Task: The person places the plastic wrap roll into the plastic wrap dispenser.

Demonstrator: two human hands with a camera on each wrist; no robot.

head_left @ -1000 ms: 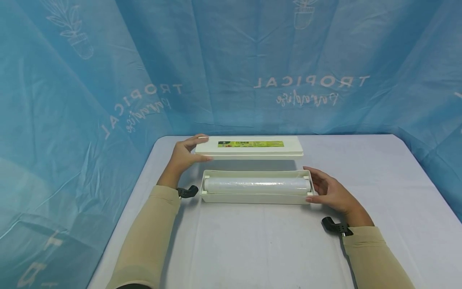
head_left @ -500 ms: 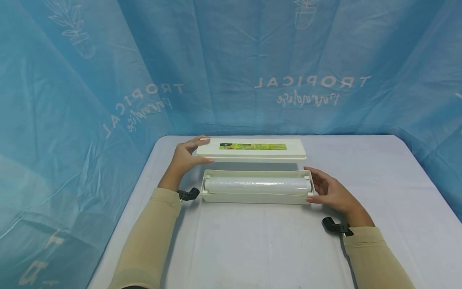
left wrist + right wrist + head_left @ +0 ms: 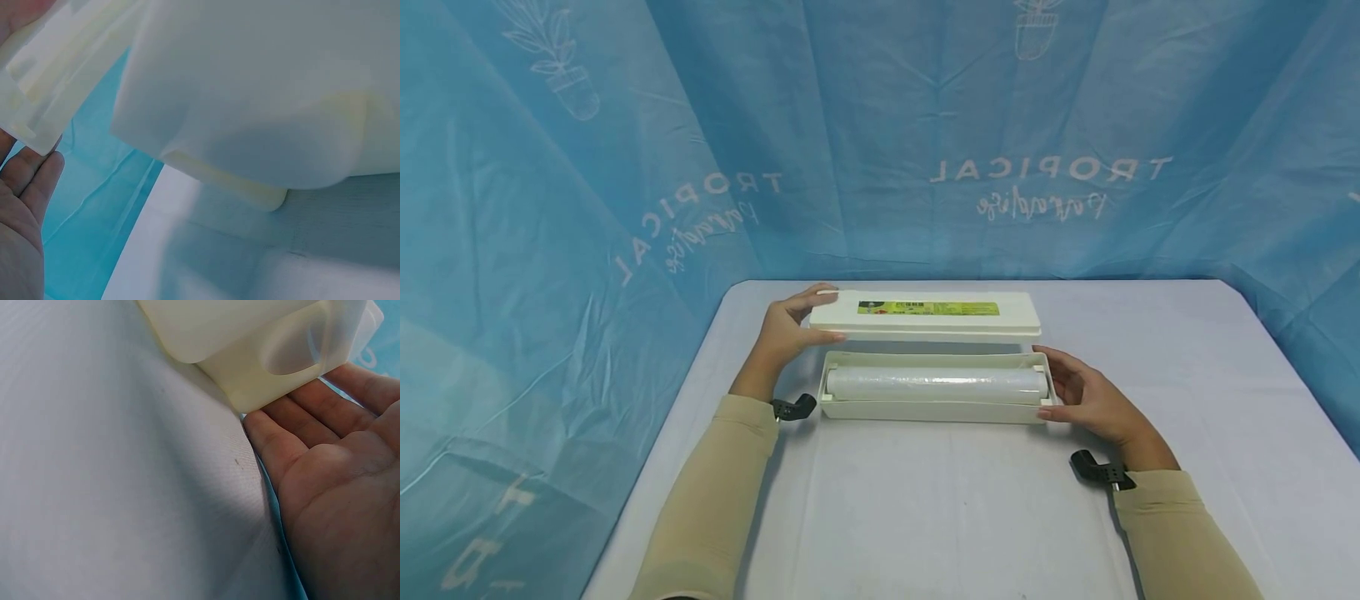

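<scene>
A long white box (image 3: 925, 412) rests on the table with a roll of cling film (image 3: 936, 385) lying lengthwise inside it. Behind and above the box, my left hand (image 3: 784, 331) grips the left end of its white lid (image 3: 925, 327), thumb on the near edge and fingers on the far edge. The lid bears a yellow-green label (image 3: 928, 308) and is held apart from the box. My right hand (image 3: 1093, 406) holds the box's right end between thumb and fingers. In the right wrist view, fingers (image 3: 275, 434) touch the end of the box (image 3: 262, 381).
A white cloth (image 3: 925, 517) covers the table. Blue printed curtains (image 3: 880, 167) hang close along its back and sides. Each wrist wears a black camera mount, the left one (image 3: 793, 407) beside the box's left end. A dark cable (image 3: 1122, 533) runs along the right forearm.
My left hand has brought the lid slightly down, nearer to me and a little to the right, closer to the box. The right hand and the box have hardly moved.
</scene>
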